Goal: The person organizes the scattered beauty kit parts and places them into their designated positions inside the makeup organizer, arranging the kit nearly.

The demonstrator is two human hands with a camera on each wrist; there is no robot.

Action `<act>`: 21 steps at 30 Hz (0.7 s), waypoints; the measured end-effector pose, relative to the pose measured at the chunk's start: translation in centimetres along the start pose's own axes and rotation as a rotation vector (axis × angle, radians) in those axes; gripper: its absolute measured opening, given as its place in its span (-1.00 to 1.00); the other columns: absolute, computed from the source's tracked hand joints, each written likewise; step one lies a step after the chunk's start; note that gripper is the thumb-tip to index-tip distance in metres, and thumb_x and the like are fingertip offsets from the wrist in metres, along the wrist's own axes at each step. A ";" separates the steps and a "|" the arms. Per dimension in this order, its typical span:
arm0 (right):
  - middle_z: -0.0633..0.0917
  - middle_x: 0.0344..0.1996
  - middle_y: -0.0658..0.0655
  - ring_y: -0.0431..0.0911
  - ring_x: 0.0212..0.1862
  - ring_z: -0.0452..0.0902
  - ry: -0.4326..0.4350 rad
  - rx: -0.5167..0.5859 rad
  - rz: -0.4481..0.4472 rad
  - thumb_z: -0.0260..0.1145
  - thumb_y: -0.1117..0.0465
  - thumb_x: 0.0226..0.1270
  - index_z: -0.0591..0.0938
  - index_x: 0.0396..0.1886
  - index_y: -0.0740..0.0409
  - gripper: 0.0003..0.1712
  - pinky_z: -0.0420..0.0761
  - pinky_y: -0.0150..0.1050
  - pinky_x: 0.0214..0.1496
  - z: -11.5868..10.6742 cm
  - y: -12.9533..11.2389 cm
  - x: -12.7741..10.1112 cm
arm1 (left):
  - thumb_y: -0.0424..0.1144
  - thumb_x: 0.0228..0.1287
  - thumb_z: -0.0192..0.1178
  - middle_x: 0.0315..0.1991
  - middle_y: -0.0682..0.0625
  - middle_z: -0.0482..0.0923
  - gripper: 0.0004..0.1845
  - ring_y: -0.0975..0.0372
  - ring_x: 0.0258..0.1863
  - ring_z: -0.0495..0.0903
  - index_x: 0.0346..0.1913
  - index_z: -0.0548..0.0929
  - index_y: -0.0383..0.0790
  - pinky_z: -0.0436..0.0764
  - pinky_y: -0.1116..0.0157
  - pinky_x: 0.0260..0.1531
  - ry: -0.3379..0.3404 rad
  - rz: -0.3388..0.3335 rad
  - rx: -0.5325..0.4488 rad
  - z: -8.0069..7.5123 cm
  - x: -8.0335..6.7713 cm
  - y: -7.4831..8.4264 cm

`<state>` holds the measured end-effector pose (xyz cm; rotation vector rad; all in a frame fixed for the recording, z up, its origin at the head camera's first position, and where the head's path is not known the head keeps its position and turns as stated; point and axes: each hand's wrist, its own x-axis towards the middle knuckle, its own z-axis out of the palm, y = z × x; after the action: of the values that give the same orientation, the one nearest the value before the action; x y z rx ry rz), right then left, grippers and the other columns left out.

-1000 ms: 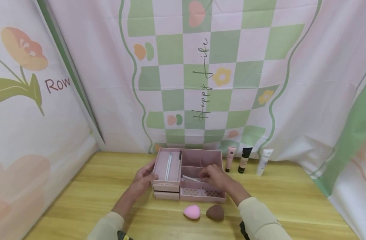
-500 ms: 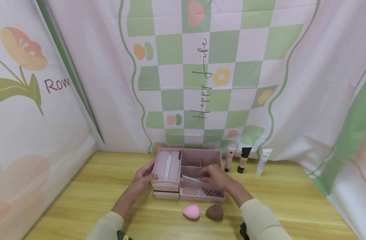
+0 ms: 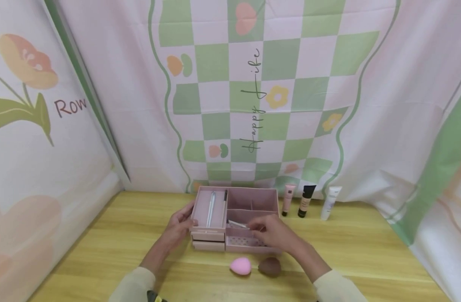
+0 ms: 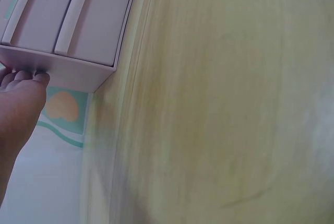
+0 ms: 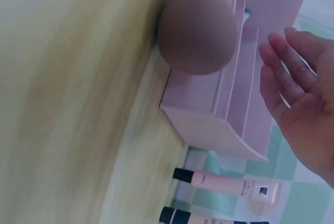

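A pink desktop organizer point(image 3: 253, 191) stands on the table, with drawers on its left and open compartments on its right. My left hand point(image 3: 180, 223) holds its left side, thumb at the top edge; in the left wrist view, fingertips point(image 4: 40, 78) touch the side wall. Above the compartments is my right hand point(image 3: 273, 231), fingers loosely bent and spread, nothing between them in the right wrist view. Close to its fingertips, a slim white stick-like item point(image 3: 238, 225) lies slanted in the middle compartment. Silver tweezer-like sticks point(image 3: 211, 209) and a dark pencil point(image 3: 225, 201) lie on the organizer's top left.
In front of the organizer lie a pink makeup sponge point(image 3: 240, 266) and a brown makeup sponge point(image 3: 269, 266). To its right stand a pink tube point(image 3: 288, 199), a black-capped beige tube point(image 3: 306, 201) and a white tube point(image 3: 331, 203). A patterned curtain point(image 3: 245, 96) hangs behind.
My right hand has shifted toward the front of the organizer, now covering part of the front compartments. The left hand keeps its place on the organizer's side.
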<state>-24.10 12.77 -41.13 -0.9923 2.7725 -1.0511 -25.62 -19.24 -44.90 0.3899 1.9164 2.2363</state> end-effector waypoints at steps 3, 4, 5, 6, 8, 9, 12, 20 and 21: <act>0.81 -0.22 0.09 -0.24 -0.23 0.68 -0.018 0.000 -0.009 0.29 0.29 0.24 0.74 -0.13 0.15 -0.78 0.69 -0.49 -0.21 0.3 -0.7 -1.0 | -0.49 0.19 0.05 0.60 -0.19 -0.16 -0.16 -0.04 0.58 -0.11 0.54 0.00 -0.27 0.03 0.09 0.53 0.001 0.003 -0.003 0.0 0.0 0.0; 0.81 -0.23 0.08 -0.26 -0.24 0.68 -0.020 0.001 -0.016 0.29 0.28 0.24 0.74 -0.14 0.15 -0.78 0.69 -0.49 -0.21 0.5 -1.0 -1.3 | -0.49 0.19 0.05 0.60 -0.19 -0.17 -0.16 -0.04 0.58 -0.11 0.54 0.00 -0.26 0.03 0.10 0.53 -0.001 0.003 -0.004 0.0 0.0 0.0; 0.81 -0.24 0.07 -0.27 -0.23 0.67 -0.023 0.000 -0.026 0.29 0.27 0.24 0.74 -0.15 0.15 -0.78 0.69 -0.48 -0.20 0.6 -1.2 -1.6 | -0.48 0.19 0.05 0.60 -0.18 -0.17 -0.16 -0.03 0.59 -0.11 0.54 0.00 -0.26 0.04 0.11 0.52 -0.001 0.003 -0.004 0.0 0.0 0.0; 0.81 -0.24 0.06 -0.29 -0.23 0.67 -0.026 -0.001 -0.034 0.30 0.25 0.25 0.75 -0.15 0.14 -0.79 0.69 -0.48 -0.19 0.8 -1.4 -1.9 | -0.48 0.19 0.05 0.60 -0.18 -0.16 -0.16 -0.03 0.58 -0.11 0.54 0.00 -0.26 0.05 0.12 0.52 0.000 0.003 -0.004 0.0 0.1 -0.1; 0.81 -0.24 0.05 -0.28 -0.20 0.67 -0.030 -0.006 -0.067 0.31 0.25 0.24 0.75 -0.16 0.13 -0.80 0.71 -0.45 -0.16 1.2 -1.7 -2.4 | -0.49 0.20 0.05 0.60 -0.18 -0.16 -0.17 -0.02 0.58 -0.10 0.54 0.01 -0.25 0.07 0.13 0.51 -0.002 0.003 -0.004 0.0 0.1 -0.1; 0.81 -0.23 0.04 -0.27 -0.18 0.68 -0.033 -0.009 -0.082 0.32 0.25 0.24 0.75 -0.15 0.13 -0.79 0.72 -0.44 -0.14 1.5 -1.8 -2.7 | -0.49 0.21 0.05 0.60 -0.18 -0.16 -0.17 -0.02 0.58 -0.10 0.54 0.01 -0.25 0.08 0.14 0.50 -0.004 0.004 0.000 0.0 0.1 -0.1; 0.81 -0.22 0.01 -0.28 -0.16 0.68 -0.053 -0.031 -0.109 0.33 0.20 0.25 0.75 -0.14 0.09 -0.79 0.73 -0.43 -0.13 2.1 -2.3 -3.3 | -0.48 0.21 0.06 0.61 -0.17 -0.17 -0.18 -0.03 0.58 -0.11 0.54 0.01 -0.25 0.07 0.13 0.50 -0.008 0.008 0.007 0.0 0.1 -0.1; 0.75 -0.22 -0.16 -0.41 -0.23 0.56 -0.109 -0.136 -0.117 0.37 0.11 0.21 0.73 -0.23 -0.08 -0.86 0.67 -0.47 -0.18 3.8 -3.1 -4.1 | -0.49 0.21 0.05 0.61 -0.17 -0.18 -0.17 -0.03 0.59 -0.13 0.54 0.00 -0.25 0.04 0.11 0.52 0.000 -0.002 0.003 0.1 0.0 0.1; 0.74 -0.22 -0.19 -0.43 -0.24 0.55 -0.115 -0.146 -0.112 0.38 0.11 0.19 0.73 -0.24 -0.11 -0.87 0.67 -0.49 -0.17 3.9 -3.1 -4.1 | -0.50 0.21 0.05 0.61 -0.17 -0.18 -0.17 -0.03 0.59 -0.13 0.54 0.00 -0.25 0.04 0.12 0.52 0.002 -0.006 -0.001 0.1 0.0 0.1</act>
<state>-18.21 11.03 -43.14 -1.1972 2.7603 -0.7837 -25.58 -19.19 -44.82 0.3805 1.9155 2.2343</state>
